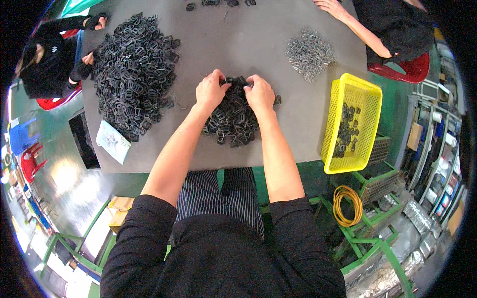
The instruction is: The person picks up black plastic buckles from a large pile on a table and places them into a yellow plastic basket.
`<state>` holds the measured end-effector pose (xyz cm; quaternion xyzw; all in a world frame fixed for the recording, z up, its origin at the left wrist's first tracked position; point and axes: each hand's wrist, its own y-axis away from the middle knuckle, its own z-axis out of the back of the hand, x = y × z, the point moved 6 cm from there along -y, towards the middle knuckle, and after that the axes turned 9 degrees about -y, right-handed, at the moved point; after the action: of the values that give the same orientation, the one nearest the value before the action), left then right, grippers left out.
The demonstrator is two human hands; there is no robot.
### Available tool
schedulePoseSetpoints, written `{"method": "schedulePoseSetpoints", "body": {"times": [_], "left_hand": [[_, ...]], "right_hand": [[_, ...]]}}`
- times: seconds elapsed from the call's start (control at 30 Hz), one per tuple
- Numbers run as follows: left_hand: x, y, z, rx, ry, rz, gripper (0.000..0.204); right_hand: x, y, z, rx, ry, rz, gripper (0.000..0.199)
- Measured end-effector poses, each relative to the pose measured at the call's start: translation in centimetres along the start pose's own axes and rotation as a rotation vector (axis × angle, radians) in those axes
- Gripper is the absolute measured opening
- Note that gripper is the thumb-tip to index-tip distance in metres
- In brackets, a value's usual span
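A small pile of black plastic buckles (232, 121) lies on the grey table in front of me, pale thin pieces mixed among them. My left hand (211, 90) is over the pile's far left side, thumb and fingers pinched together; what they hold is too small to make out. On the opposite side, my right hand (260, 94) pinches a black plastic buckle (248, 84) between thumb and forefinger, only partly visible. Both wrists flank the pile, a short gap between the hands. A much larger heap of black buckles (134, 74) spreads over the table to the left.
A heap of small silvery metal pieces (310, 53) lies at the far right. The yellow basket (372, 126) at the right edge contains some buckles. A plastic packet (113, 141) rests by the left edge. Co-workers' hands (332, 7) reach the table from both far sides.
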<state>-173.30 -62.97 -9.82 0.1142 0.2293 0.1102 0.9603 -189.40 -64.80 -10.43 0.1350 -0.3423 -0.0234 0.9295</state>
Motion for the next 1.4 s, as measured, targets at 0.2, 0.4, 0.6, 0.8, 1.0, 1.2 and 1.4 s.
{"method": "schedulePoseSetpoints", "body": {"times": [0.2, 0.4, 0.6, 0.8, 1.0, 1.2, 1.4], "left_hand": [[0.7, 0.8, 1.0, 0.177, 0.479, -0.040, 0.027], [1.3, 0.9, 0.7, 0.524, 0.903, 0.091, 0.025], [0.9, 2.2, 0.5, 0.712, 0.849, 0.057, 0.027], [0.0, 1.7, 0.3, 0.576, 0.576, -0.030, 0.025], [-1.5, 2.7, -1.4, 0.710, 0.811, 0.023, 0.022], [-2.1, 3.0, -2.0, 0.385, 0.459, -0.076, 0.024], [-6.1, 4.7, -0.9, 0.471, 0.895, 0.117, 0.023]], "right_hand": [[-3.9, 2.7, 2.5, -0.080, -0.535, -0.208, 0.023], [-7.2, 7.4, 4.4, -0.010, -0.782, -0.580, 0.024], [-12.1, 10.0, 5.3, -0.051, -0.755, -0.709, 0.022], [-15.6, 10.8, 5.7, -0.015, -1.017, -0.673, 0.021], [-13.7, 7.2, 7.5, -0.101, -0.198, -0.271, 0.023], [-8.0, 2.9, 5.4, 0.005, 0.125, 0.123, 0.029], [-10.5, 2.9, 6.3, 0.097, -0.013, 0.035, 0.023]]}}
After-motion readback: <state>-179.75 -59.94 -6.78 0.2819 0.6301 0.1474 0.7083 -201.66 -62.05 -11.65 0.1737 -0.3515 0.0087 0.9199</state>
